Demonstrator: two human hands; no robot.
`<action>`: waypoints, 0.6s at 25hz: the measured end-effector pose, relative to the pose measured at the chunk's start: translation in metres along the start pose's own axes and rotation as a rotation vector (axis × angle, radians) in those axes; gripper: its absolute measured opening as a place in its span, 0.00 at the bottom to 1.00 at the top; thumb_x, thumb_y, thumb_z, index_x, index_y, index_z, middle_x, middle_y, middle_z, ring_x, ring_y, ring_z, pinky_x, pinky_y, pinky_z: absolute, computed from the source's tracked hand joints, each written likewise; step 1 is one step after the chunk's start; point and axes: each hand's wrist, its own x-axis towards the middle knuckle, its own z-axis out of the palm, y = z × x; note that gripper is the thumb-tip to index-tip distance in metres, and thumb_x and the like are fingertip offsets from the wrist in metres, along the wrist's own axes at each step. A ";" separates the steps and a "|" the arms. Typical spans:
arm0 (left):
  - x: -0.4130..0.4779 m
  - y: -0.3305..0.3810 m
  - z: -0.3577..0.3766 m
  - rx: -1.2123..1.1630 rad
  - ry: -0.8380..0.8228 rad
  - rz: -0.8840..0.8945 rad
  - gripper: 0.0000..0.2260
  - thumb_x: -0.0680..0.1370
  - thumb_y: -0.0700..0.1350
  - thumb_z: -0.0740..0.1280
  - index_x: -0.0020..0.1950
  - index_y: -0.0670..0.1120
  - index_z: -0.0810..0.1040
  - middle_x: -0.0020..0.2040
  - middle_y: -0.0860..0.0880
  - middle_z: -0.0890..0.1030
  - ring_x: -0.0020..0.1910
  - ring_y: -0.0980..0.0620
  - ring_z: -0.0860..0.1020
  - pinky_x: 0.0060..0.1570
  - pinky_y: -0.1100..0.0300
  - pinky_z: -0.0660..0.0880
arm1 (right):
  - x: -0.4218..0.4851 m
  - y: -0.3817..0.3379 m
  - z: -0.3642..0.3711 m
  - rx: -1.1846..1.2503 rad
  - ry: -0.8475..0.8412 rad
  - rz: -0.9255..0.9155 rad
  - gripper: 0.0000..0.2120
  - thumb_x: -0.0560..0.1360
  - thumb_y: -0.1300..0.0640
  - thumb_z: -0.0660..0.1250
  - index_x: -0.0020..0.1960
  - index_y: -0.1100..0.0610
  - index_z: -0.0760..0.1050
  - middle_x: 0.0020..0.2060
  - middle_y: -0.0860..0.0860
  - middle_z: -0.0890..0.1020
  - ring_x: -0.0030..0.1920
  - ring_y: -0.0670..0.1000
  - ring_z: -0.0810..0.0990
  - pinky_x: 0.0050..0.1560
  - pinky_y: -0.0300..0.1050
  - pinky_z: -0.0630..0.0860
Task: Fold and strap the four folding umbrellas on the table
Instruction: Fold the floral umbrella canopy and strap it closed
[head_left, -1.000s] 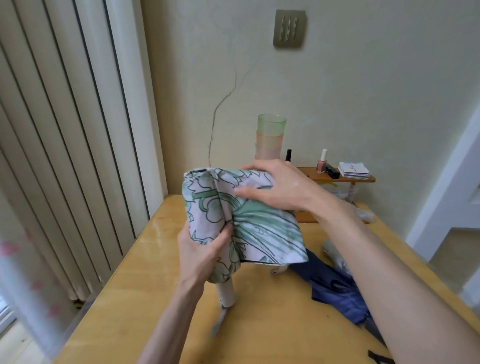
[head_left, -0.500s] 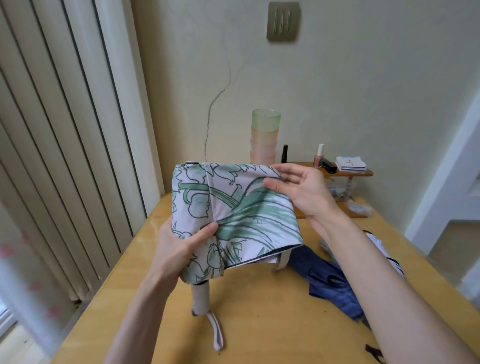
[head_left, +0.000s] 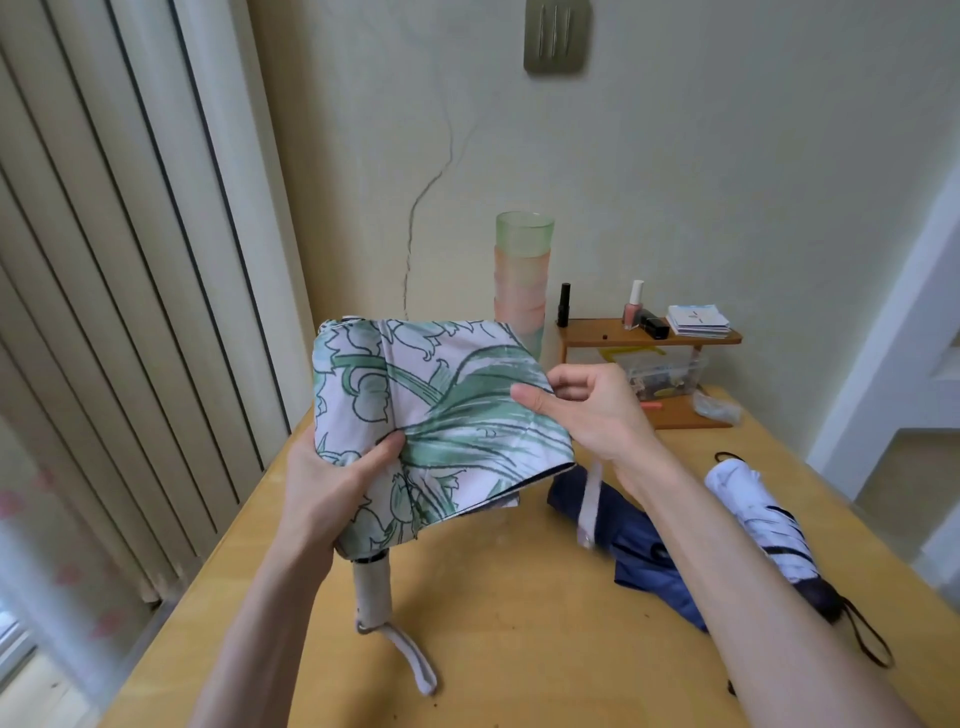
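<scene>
We are gripping one floral umbrella (head_left: 436, 415) with left hand (head_left: 332, 483) and right hand (head_left: 587, 410).
Two more umbrellas are lying tableside: one navy umbrella (head_left: 649, 551), one white umbrella (head_left: 753, 514).

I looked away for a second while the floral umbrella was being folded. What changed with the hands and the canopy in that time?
The right hand came off the top of the floral umbrella, where it lay flat, and moved to the canopy's right edge, now pinching a fold there. The canopy has been spread flatter. The left hand keeps its grip low on the canopy, handle pointing down. The navy umbrella lies unmoved on the table.
</scene>
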 end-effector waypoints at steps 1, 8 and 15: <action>0.000 0.001 0.000 0.013 -0.002 0.001 0.19 0.71 0.42 0.82 0.60 0.48 0.83 0.50 0.51 0.89 0.46 0.50 0.88 0.43 0.53 0.84 | 0.001 0.002 -0.001 -0.019 -0.016 -0.007 0.11 0.73 0.53 0.80 0.51 0.58 0.87 0.45 0.50 0.90 0.49 0.53 0.89 0.60 0.56 0.83; 0.001 -0.001 0.024 -0.067 0.157 -0.022 0.19 0.72 0.42 0.82 0.59 0.50 0.82 0.52 0.49 0.87 0.50 0.47 0.86 0.49 0.49 0.84 | -0.036 0.022 0.029 -0.304 0.267 -0.367 0.17 0.77 0.56 0.76 0.63 0.49 0.77 0.53 0.42 0.76 0.52 0.45 0.77 0.52 0.37 0.74; -0.002 -0.016 0.051 -0.352 0.348 -0.063 0.27 0.70 0.47 0.84 0.67 0.49 0.80 0.57 0.51 0.87 0.56 0.49 0.86 0.60 0.45 0.83 | -0.085 0.052 0.092 -0.517 -0.259 -0.250 0.38 0.79 0.46 0.71 0.80 0.32 0.52 0.68 0.39 0.66 0.62 0.48 0.76 0.56 0.53 0.80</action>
